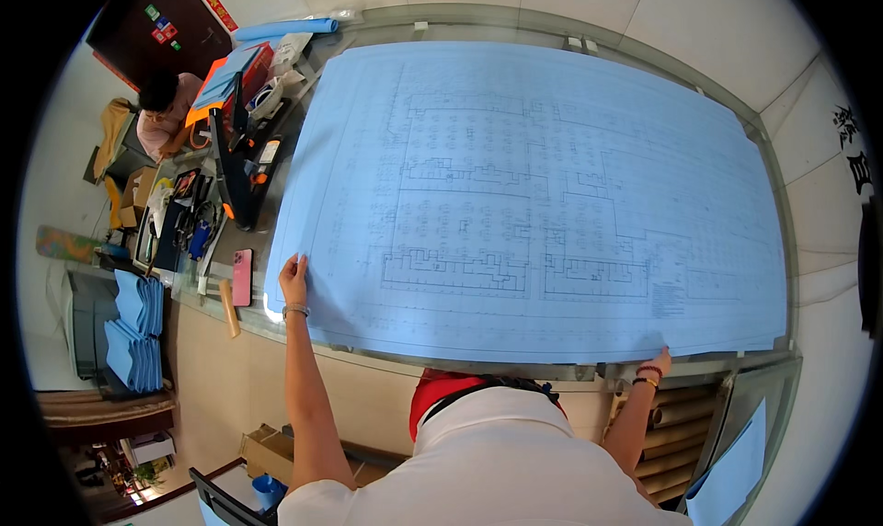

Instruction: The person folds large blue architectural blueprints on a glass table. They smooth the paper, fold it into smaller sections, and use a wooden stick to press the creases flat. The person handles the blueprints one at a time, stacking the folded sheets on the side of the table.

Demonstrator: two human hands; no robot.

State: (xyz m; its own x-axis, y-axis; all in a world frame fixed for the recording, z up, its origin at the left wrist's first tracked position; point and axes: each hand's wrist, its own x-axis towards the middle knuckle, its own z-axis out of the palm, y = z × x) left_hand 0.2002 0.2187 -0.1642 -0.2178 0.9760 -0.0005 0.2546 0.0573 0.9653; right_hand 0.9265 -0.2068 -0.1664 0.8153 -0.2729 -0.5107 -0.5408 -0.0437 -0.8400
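Note:
Large blue sheets with printed building plans [469,209] lie spread over a glass-topped table [483,17], edges nearly lined up. My left hand [294,278] rests at the sheets' lower left part, thumb and fingertips drawn together; whether paper is pinched between them cannot be told. At the near edge, toward the right corner, my right hand [661,362] has its fingertips on the sheet's border, the thumb side partly hidden. A pink phone [242,278] and a tan stick-like piece [229,309] lie left of my left hand.
A long-arm stapler [234,160], cables [200,226] and a red box [259,71] of papers sit on the table's left. Beyond them a person [162,115] bends forward. Folded blue sheets [134,329] are stacked at far left. Cardboard tubes [679,436] lie below the table at right.

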